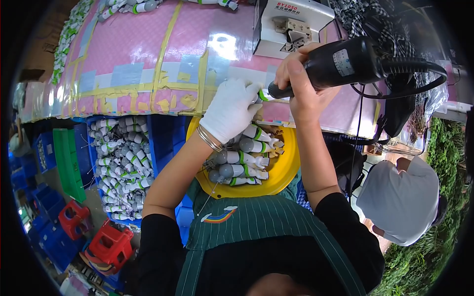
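My left hand (228, 112), in a white glove, is closed around a small toy figure (265, 95) at the table's near edge. Only a white and green part of that figure shows past the fingers. My bare right hand (305, 89) wraps around a black electric screwdriver (340, 61), tilted with its front end pointing left. That front end meets the figure, though the exact contact is hidden. Below my hands, a yellow basin (291, 170) holds several toy figures (237, 170) with grey rounded ends, white bodies and green bands.
A white and grey machine (294, 22) stands at the far side of the pink, taped table (128, 44). Left of the basin, a blue crate (158, 143) holds many similar figures. Red stools (108, 246) stand lower left. Another person (400, 202) is at the right, near a cable.
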A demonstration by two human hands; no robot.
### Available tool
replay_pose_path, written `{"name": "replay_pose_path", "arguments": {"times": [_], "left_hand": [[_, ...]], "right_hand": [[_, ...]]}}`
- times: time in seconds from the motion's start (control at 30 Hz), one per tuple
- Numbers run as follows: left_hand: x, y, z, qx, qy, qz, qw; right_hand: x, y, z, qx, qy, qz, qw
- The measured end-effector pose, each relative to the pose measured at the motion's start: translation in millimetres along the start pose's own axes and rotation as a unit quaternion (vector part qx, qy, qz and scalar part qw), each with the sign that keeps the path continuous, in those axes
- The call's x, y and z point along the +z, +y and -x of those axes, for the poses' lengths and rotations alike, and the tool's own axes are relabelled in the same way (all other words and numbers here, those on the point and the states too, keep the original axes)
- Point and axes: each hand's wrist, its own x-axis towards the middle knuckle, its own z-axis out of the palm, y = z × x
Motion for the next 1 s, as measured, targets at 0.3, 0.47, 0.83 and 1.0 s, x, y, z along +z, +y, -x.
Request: {"name": "replay_pose_path", "arguments": {"times": [0.3,0.47,0.83,1.0], "left_hand": [[-1,3,-2,-0.01,-0.003,-0.008,1.0],[-1,3,-2,-0.013,-0.009,-0.005,1.0],[-3,5,-1,-0.017,-0.018,-0.014,1.0],[-1,4,-1,-0.017,-0.014,-0.01,1.0]], "right_hand": [[3,-4,0,0.019,0.031,-0.037,0.999],[1,0,1,0.02,0.015,-0.037,0.999],[1,2,4,0.002,0.018,-0.027,0.999],[2,7,9,-0.011,0.057,0.032,0.998]]}}
